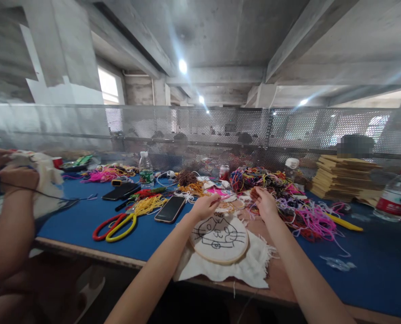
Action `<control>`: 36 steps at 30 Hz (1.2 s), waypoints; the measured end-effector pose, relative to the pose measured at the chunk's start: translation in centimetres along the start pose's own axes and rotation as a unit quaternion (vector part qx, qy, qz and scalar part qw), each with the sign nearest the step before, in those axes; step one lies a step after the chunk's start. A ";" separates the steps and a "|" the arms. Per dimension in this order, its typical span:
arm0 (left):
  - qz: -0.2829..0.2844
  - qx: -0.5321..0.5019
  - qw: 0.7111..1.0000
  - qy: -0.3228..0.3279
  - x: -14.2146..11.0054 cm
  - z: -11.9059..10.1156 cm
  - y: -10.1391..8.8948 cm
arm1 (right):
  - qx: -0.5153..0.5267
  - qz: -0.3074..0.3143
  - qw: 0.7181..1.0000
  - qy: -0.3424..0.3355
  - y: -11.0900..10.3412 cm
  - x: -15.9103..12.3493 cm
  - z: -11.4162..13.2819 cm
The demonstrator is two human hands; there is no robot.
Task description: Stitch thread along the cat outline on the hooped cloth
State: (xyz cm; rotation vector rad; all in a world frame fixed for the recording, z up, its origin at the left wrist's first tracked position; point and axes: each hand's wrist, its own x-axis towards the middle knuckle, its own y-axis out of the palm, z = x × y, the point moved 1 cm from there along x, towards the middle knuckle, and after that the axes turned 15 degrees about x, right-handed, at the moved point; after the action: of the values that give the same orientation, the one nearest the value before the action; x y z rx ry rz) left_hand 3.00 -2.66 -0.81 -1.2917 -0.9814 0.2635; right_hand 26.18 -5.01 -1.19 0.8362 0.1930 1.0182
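An embroidery hoop (232, 259) stretches white cloth (217, 270) with a black line drawing of a cat on it; frayed cloth edges spread over the table edge. Just beyond the hoop, my left hand (205, 207) is closed, and a thin pink strand or stick shows at its fingertips. My right hand (265, 203) is raised to the right of the hoop, fingers curled together; whatever they pinch is too small to make out. Neither hand touches the drawn part of the cloth. A tangled heap of coloured yarn (254, 177) lies right behind my hands.
Red-and-yellow-handled scissors (119, 228), a phone (170, 209) and yellow yarn (148, 205) lie on the left. Water bottles (146, 171), a can (224, 172), pink yarn (317, 220) and stacked brown envelopes (335, 177) stand around. At far left a co-worker's hands (20, 177) hold cloth.
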 end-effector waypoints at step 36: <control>-0.077 -0.678 0.696 -0.223 1.8 1.2 0.3 | -0.191 0.288 0.915 0.210 3.6 -6.0 -4.7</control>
State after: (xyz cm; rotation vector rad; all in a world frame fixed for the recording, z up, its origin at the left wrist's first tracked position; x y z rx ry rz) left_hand 3.29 -0.60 -0.27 -2.5284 -1.8292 -0.4384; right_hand 18.13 -6.51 -3.27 0.2996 0.1035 1.7274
